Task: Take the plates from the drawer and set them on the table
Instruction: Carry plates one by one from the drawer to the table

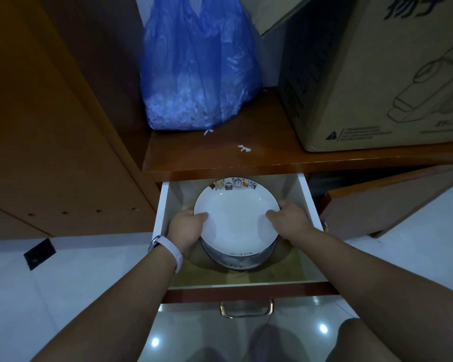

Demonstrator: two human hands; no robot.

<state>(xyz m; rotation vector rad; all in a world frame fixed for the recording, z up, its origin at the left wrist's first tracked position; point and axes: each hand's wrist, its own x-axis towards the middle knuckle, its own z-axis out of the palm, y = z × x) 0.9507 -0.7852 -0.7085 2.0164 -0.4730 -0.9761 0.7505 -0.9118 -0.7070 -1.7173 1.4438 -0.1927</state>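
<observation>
A stack of white plates with a dark rim and small coloured figures along the far edge sits inside the open drawer. My left hand grips the stack's left edge, thumb lying on the top plate. On the opposite side my right hand holds the right edge the same way. The lower plates show only at the near side, under the top one. A white band is on my left wrist.
The drawer has white walls and a brass handle at its front. Above it, the wooden top carries a blue plastic bag and a large cardboard box. A cabinet door stands ajar on the right. Glossy tiled floor lies below.
</observation>
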